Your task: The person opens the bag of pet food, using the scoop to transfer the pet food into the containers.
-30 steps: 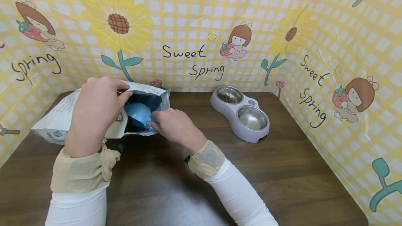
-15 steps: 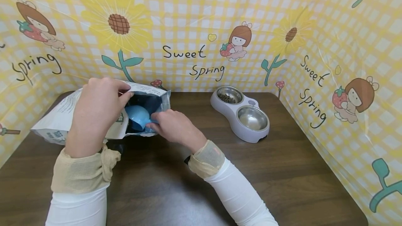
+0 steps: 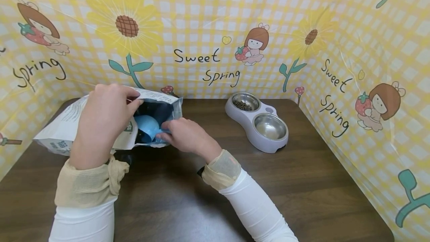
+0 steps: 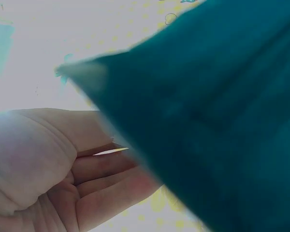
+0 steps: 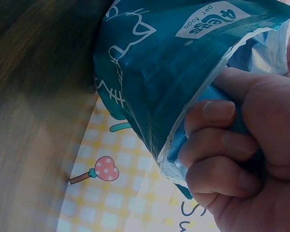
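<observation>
A white and teal pet food bag (image 3: 58, 128) lies on its side at the left of the table, its mouth facing right. My left hand (image 3: 102, 118) grips the upper edge of that mouth between thumb and fingers. In the left wrist view, the teal side of the bag (image 4: 208, 116) hides part of the fingertips. A light blue scoop (image 3: 147, 123) sits just inside the mouth, its rounded back upward. My right hand (image 3: 188, 133) holds the scoop's handle. Curled fingers (image 5: 217, 145) show at the bag's rim in the right wrist view. The scoop's contents are hidden.
To the right stands a pale lilac double feeder (image 3: 250, 132) with two steel bowls. The far bowl (image 3: 245, 101) holds brown kibble; the near bowl (image 3: 270, 126) shows bare metal. A yellow checked cloth (image 3: 208, 18) walls the back and sides of the brown wooden table (image 3: 312, 197).
Inside the bag's mouth the scoop has dipped slightly lower and tilted, still in my right hand. The left hand keeps its grip on the bag almost unmoved.
</observation>
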### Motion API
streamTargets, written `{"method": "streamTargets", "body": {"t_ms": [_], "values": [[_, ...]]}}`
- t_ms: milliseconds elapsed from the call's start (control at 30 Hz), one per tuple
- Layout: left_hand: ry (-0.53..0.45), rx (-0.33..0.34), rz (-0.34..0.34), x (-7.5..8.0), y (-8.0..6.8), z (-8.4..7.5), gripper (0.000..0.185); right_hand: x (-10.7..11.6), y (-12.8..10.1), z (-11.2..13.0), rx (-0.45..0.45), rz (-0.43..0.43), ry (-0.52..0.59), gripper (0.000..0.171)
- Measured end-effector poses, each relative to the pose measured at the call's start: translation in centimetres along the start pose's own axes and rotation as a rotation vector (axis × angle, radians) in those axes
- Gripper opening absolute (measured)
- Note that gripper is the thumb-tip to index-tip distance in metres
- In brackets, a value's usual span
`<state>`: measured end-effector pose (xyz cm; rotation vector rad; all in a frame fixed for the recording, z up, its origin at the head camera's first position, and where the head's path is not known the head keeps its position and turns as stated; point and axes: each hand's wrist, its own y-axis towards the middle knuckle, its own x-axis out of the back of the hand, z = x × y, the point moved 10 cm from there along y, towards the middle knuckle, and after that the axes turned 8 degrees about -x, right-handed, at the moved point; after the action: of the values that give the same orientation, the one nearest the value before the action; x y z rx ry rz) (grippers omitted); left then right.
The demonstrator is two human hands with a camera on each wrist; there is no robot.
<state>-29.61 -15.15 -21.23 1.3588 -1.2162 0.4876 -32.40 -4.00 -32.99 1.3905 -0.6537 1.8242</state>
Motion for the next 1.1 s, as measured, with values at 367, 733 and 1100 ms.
{"method": "streamTargets", "body": {"t_ms": [367,733,1100], "values": [[-0.005,0.004,0.005,0.0,0.1,0.0,0.027,0.1,0.2,-0.4,-0.029,0.014,0.064,0.038],[-0.003,0.011,0.017,-0.1,0.0,0.2,0.028,0.0,0.2,-0.7,-0.053,0.037,0.113,0.037],[-0.010,0.007,0.004,0.0,0.0,0.1,0.027,0.2,0.3,-1.0,-0.069,0.045,0.169,0.041]]}}
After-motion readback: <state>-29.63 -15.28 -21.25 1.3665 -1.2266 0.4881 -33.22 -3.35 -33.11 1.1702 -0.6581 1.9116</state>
